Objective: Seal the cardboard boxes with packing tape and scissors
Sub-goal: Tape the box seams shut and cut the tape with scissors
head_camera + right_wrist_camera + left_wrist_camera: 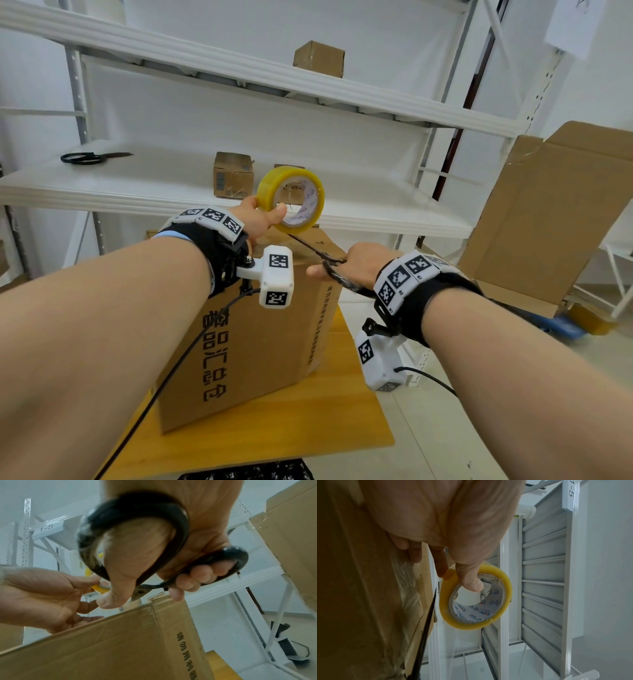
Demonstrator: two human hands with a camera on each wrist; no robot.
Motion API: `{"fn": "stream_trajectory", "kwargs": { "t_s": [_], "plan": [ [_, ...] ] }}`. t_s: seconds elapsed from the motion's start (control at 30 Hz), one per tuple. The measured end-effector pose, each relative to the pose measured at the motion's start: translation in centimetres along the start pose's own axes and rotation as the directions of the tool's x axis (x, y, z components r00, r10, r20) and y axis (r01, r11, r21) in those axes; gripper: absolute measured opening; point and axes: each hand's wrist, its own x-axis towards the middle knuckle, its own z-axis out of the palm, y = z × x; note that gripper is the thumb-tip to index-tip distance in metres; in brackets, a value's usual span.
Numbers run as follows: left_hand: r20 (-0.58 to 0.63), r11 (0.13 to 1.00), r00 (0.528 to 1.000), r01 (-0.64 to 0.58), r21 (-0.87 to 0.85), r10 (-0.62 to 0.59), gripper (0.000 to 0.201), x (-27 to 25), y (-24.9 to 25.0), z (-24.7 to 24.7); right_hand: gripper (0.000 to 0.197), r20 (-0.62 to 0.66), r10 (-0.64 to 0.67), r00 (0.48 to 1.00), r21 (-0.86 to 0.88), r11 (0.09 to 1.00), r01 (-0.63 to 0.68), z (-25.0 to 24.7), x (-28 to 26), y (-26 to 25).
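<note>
A tall brown cardboard box [253, 335] with black print stands on a small wooden table [342, 425]. Above its far top edge my left hand [267, 214] holds a yellow roll of clear packing tape [291, 200], thumb hooked into the core [471, 582]. My right hand [329, 270] grips black scissors [317, 251], thumb and fingers through the loops [137, 534]. The dark blades [426, 628] point up toward the roll, just over the box top [359, 588]. Clear tape lies wrinkled along the top seam [406, 588]. Whether the blades are parted is not visible.
A second pair of black scissors [92, 157] lies on the white shelf [137, 185] behind the box. Small cardboard boxes sit on the shelves [233, 174] [318, 58]. A large open carton [548, 212] stands to the right.
</note>
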Motion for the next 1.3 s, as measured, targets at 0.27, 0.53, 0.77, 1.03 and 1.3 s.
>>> {"fn": "stream_trajectory", "kwargs": {
  "t_s": [0.27, 0.53, 0.77, 1.03, 1.3],
  "plan": [
    [0.016, 0.993, 0.999, -0.027, -0.112, 0.029, 0.085, -0.3, 0.2, 0.3, 0.078, -0.056, 0.140, 0.989, 0.033, 0.990, -0.138, 0.0, 0.4, 2.9],
    [0.095, 0.999, 0.995, -0.042, -0.010, 0.043, 0.065, -3.1, 2.7, 1.4, 0.058, -0.021, 0.302, 0.953, 0.319, 0.905, -0.280, -0.8, -0.8, 6.1],
    [0.275, 0.956, 0.961, 0.079, -0.281, 0.002, 0.055, -5.1, 3.3, 5.3, 0.036, 0.041, 0.388, 0.921, 0.438, 0.821, -0.365, 2.4, -2.2, 7.6],
    [0.443, 0.952, 0.895, 0.179, -0.248, -0.053, 0.051, -6.7, 2.5, 10.2, 0.048, 0.234, 0.357, 0.904, 0.246, 0.878, -0.410, 7.5, -2.4, 8.5],
    [0.515, 0.948, 0.838, 0.286, -0.139, -0.177, 0.047, -6.3, -0.2, 14.6, 0.036, 0.284, 0.349, 0.893, 0.135, 0.908, -0.397, 15.4, 0.1, 10.5]
  ]
}}
